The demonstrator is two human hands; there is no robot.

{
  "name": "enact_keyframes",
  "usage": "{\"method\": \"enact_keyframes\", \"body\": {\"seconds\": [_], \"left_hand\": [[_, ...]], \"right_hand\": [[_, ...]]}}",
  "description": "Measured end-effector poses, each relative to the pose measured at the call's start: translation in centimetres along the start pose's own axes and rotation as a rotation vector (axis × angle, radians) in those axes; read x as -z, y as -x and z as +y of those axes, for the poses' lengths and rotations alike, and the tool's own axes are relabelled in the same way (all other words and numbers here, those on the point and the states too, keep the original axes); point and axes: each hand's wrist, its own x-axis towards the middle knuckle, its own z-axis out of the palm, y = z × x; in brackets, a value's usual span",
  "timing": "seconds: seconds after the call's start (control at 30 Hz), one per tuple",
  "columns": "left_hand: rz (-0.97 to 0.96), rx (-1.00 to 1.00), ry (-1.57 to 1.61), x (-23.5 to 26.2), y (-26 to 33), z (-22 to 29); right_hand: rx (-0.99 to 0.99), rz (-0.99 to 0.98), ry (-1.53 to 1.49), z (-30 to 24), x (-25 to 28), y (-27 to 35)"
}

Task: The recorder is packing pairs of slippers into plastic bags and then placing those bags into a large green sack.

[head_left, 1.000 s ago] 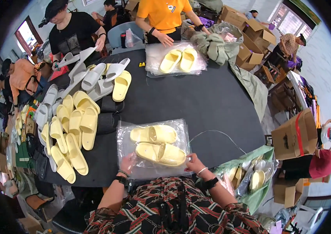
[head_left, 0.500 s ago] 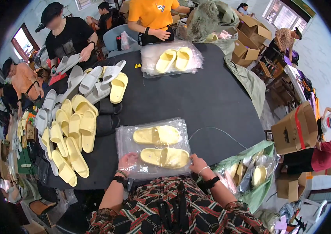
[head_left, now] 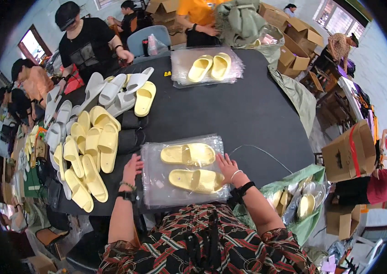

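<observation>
A pair of yellow slide slippers, the farther slipper [head_left: 188,154] and the nearer slipper [head_left: 196,181], lies crosswise before me with toes to the right. Beneath is a stack of clear plastic bags [head_left: 154,187]; I cannot tell whether the pair is inside the top one. My left hand [head_left: 132,171] is open beside the stack's left edge, fingers pointing away from me. Along the right edge, by the slippers' toes, my right hand [head_left: 228,169] lies open with fingers spread, touching the plastic.
Loose yellow slippers [head_left: 92,144] and grey slippers [head_left: 111,89] heap on the table's left. Across the black table [head_left: 248,109], another yellow pair [head_left: 221,66] rests on bags [head_left: 180,75]. A green sack [head_left: 312,228] with bagged slippers stands at right. Co-workers stand beyond the table.
Both my hands have shifted away from me along the bag edges, and their fingers have opened out. The person in black has put down a grey slipper; the person in orange has leaned right.
</observation>
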Motion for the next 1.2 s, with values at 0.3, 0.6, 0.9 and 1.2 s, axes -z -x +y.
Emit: {"method": "enact_keyframes", "body": {"seconds": [0.3,0.6,0.9,1.2], "left_hand": [[-0.055,0.034,-0.206,-5.8,-2.9,2.0],[-0.463,0.239,0.460,-4.1,-2.5,2.1],[-1.032,0.591,0.287,0.5,-4.3,-4.3],[-0.662,-0.096,-0.700,-6.0,-5.3,-2.1]], "right_hand": [[-0.067,-0.128,-0.040,0.2,-0.4,-1.5],[-0.101,-0.138,-0.049,1.4,0.7,-0.1],[-0.099,-0.159,-0.026,-0.2,-0.6,-1.2],[-0.105,-0.215,-0.040,-1.4,1.3,-1.2]]}}
